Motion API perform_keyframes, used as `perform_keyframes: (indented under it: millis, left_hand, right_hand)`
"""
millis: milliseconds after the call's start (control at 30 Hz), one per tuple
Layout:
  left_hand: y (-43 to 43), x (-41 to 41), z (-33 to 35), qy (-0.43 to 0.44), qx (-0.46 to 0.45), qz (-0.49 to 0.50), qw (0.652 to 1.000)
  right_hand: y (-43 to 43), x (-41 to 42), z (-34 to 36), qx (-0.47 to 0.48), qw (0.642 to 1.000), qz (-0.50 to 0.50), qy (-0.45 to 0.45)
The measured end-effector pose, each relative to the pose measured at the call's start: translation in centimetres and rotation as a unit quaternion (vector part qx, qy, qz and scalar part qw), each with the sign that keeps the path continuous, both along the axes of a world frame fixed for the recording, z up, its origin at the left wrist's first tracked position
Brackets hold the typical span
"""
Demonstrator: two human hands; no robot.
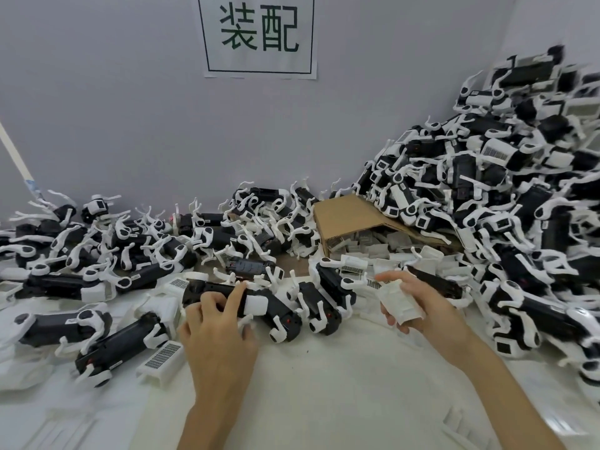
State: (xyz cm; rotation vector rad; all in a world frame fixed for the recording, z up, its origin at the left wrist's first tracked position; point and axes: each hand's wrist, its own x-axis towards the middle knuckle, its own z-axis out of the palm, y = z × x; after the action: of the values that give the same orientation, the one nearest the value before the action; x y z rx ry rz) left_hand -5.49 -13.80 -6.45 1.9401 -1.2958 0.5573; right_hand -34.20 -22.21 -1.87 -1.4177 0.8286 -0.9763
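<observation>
L hand (218, 324) round black toy-dog body (280, 315), R hand (422, 300) round white cover (400, 303) just beside.

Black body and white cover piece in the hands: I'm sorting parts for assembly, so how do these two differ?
The black body, gripped by the left hand, is long and dark; the white cover piece in the right hand is short and pale. The body carries white legs; the cover piece has none. Both are held, one per hand.

We had one head-worn, wide-angle view, looking forward and down, close over the counter (324, 384), facing the wall (130, 108).
</observation>
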Motion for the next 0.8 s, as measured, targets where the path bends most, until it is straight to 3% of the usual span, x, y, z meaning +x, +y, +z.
perform_keyframes:
  millis: [133, 333, 500, 667, 800]
  left_hand:
    - [0.0, 0.1, 0.2, 0.024, -0.027, 0.014, 0.999]
    - [0.3, 0.3, 0.5, 0.052, -0.087, -0.01, 0.995]
    - [0.9, -0.1, 1.3, 0.132, -0.223, -0.068, 0.963]
    - [1.1, -0.1, 1.8, 0.167, -0.296, -0.095, 0.936]
    - [1.3, 0.2, 1.9, 0.267, -0.271, -0.057, 0.923]
  right_hand:
    - [0.2, 0.2, -0.4, -0.078, 0.986, -0.01, 0.145]
    - [0.5, 1.0, 0.4, -0.14, 0.966, -0.03, 0.217]
    - [1.9, 2.1, 3.1, -0.202, 0.945, -0.019, 0.258]
    - [5.2, 5.7, 3.3, -0.282, 0.936, -0.04, 0.204]
    - [7.2, 9.1, 0.0, -0.281, 0.947, -0.078, 0.137]
